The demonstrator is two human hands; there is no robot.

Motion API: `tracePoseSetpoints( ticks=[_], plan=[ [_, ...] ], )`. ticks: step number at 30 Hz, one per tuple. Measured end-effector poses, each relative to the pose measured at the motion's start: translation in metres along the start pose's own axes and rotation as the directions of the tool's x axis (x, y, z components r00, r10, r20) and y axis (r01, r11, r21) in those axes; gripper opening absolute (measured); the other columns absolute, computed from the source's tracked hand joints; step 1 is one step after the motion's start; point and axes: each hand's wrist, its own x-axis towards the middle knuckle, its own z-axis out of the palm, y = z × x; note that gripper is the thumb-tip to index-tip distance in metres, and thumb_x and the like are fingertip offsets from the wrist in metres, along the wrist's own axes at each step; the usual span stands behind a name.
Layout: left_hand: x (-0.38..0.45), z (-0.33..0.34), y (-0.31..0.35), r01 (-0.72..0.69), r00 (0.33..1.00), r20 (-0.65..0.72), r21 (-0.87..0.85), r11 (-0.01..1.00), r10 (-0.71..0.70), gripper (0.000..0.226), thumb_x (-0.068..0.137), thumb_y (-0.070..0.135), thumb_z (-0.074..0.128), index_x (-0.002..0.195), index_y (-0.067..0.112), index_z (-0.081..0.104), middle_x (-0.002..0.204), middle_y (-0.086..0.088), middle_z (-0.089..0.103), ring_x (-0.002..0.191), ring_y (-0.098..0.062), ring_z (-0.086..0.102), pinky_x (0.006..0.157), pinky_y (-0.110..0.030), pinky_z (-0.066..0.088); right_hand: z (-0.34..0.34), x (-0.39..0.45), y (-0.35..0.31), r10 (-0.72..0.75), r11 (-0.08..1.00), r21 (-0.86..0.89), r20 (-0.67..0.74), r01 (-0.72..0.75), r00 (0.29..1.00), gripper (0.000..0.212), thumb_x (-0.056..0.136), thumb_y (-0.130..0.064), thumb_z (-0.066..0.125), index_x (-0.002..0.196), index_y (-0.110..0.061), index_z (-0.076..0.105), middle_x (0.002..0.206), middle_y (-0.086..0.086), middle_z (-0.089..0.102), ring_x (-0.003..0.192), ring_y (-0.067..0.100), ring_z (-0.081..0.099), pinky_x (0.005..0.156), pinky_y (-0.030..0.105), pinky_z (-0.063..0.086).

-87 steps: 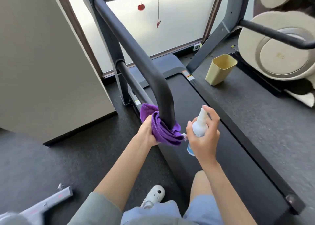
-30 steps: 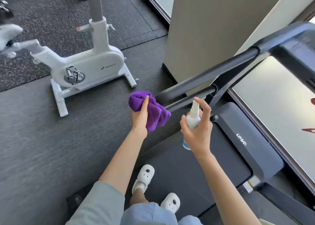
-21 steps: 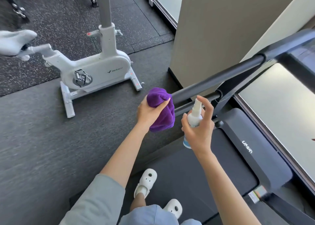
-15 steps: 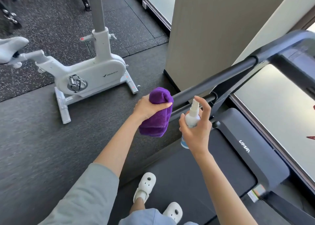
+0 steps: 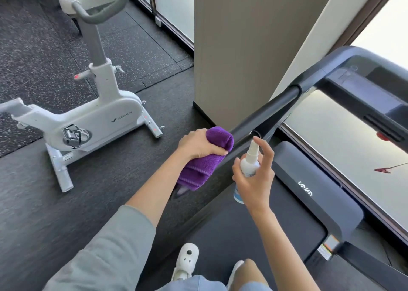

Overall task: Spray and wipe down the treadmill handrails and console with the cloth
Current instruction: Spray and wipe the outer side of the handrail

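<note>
under the left hand's fingers point(image 5: 217, 151) the purple cloth point(image 5: 204, 167) looks plush and matt. just past them the black handrail point(image 5: 268, 112) is smooth with a dull sheen. the right hand's fingers point(image 5: 263, 152) wrap a glossy white plastic spray bottle point(image 5: 249, 166).
</note>
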Motion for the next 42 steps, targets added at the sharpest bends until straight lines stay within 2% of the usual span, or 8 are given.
tracePoseSetpoints(
  ticks=[8, 17, 21, 24, 28, 33, 37, 42],
  plan=[
    [0.043, 0.015, 0.056, 0.009, 1.0, -0.022, 0.042, 0.999, -0.009, 0.065, 0.05, 0.064, 0.079, 0.103, 0.031, 0.063, 0.107, 0.003, 0.069, 0.103, -0.023, 0.062, 0.09, -0.034, 0.047, -0.042, 0.061, 0.041, -0.037, 0.999, 0.025, 0.028, 0.037, 0.999, 0.068, 0.084, 0.005, 0.066, 0.125, -0.042, 0.038, 0.079, 0.007, 0.057, 0.055, 0.033, 0.057, 0.058, 0.051, 0.054],
    [0.002, 0.02, 0.058, 0.186, 0.961, -0.239, 0.189, 0.964, -0.139, 0.071, 0.057, 0.076, 0.072, 0.108, 0.031, 0.053, 0.108, 0.0, 0.068, 0.103, -0.029, 0.061, 0.078, -0.033, 0.041, -0.071, 0.133, 0.053, -0.097, 0.993, 0.093, 0.323, 0.07, 0.942, 0.07, 0.086, -0.005, 0.062, 0.121, -0.059, 0.037, 0.075, 0.01, 0.056, 0.055, 0.037, 0.056, 0.058, 0.053, 0.053],
    [-0.035, 0.015, 0.035, 0.261, 0.932, -0.31, 0.216, 0.941, -0.187, 0.062, 0.058, 0.075, 0.073, 0.097, 0.035, 0.047, 0.098, 0.004, 0.068, 0.099, -0.028, 0.062, 0.075, -0.033, 0.035, -0.062, 0.14, 0.054, -0.147, 0.987, 0.12, 0.403, 0.107, 0.903, 0.064, 0.085, 0.003, 0.064, 0.125, -0.042, 0.041, 0.079, -0.004, 0.053, 0.058, 0.027, 0.051, 0.063, 0.047, 0.053],
    [-0.048, 0.013, 0.024, 0.29, 0.923, -0.322, 0.216, 0.932, -0.213, 0.064, 0.059, 0.072, 0.073, 0.104, 0.034, 0.049, 0.089, 0.009, 0.061, 0.097, -0.026, 0.061, 0.077, -0.033, 0.036, -0.053, 0.139, 0.053, -0.148, 0.986, 0.129, 0.414, 0.103, 0.898, 0.061, 0.085, 0.002, 0.064, 0.127, -0.036, 0.041, 0.072, -0.007, 0.049, 0.058, 0.019, 0.048, 0.063, 0.042, 0.052],
    [-0.035, 0.017, 0.031, 0.246, 0.937, -0.32, 0.313, 0.917, -0.142, 0.072, 0.06, 0.067, 0.075, 0.115, 0.029, 0.049, 0.105, 0.002, 0.068, 0.1, -0.028, 0.062, 0.08, -0.036, 0.038, -0.044, 0.137, 0.051, -0.109, 0.992, 0.108, 0.405, 0.071, 0.908, 0.063, 0.084, 0.003, 0.065, 0.125, -0.038, 0.04, 0.072, -0.01, 0.049, 0.056, 0.012, 0.046, 0.062, 0.025, 0.046],
    [0.025, 0.037, 0.088, 0.104, 0.949, -0.313, 0.387, 0.916, 0.024, 0.075, 0.061, 0.067, 0.074, 0.111, 0.017, 0.048, 0.106, -0.005, 0.069, 0.099, -0.031, 0.065, 0.071, -0.035, 0.034, -0.05, 0.144, 0.051, -0.09, 0.995, 0.071, 0.357, 0.069, 0.93, 0.066, 0.083, 0.004, 0.067, 0.125, -0.04, 0.04, 0.085, -0.013, 0.059, 0.059, 0.009, 0.054, 0.063, 0.024, 0.05],
    [0.048, 0.049, 0.114, 0.054, 0.94, -0.334, 0.368, 0.928, 0.078, 0.073, 0.065, 0.066, 0.072, 0.109, 0.013, 0.047, 0.105, -0.006, 0.068, 0.096, -0.032, 0.066, 0.069, -0.035, 0.034, -0.062, 0.157, 0.057, -0.052, 0.997, 0.072, 0.304, 0.032, 0.951, 0.062, 0.084, 0.001, 0.067, 0.127, -0.036, 0.041, 0.094, 0.002, 0.065, 0.062, 0.02, 0.065, 0.065, 0.045, 0.057],
    [0.005, 0.04, 0.066, 0.088, 0.923, -0.384, 0.306, 0.948, 0.038, 0.071, 0.064, 0.066, 0.071, 0.113, 0.02, 0.049, 0.107, 0.002, 0.067, 0.098, -0.027, 0.065, 0.071, -0.034, 0.037, -0.051, 0.159, 0.052, -0.084, 0.993, 0.101, 0.304, 0.055, 0.949, 0.058, 0.084, -0.005, 0.064, 0.128, -0.035, 0.041, 0.091, 0.013, 0.063, 0.066, 0.034, 0.064, 0.07, 0.057, 0.054]
  ],
)
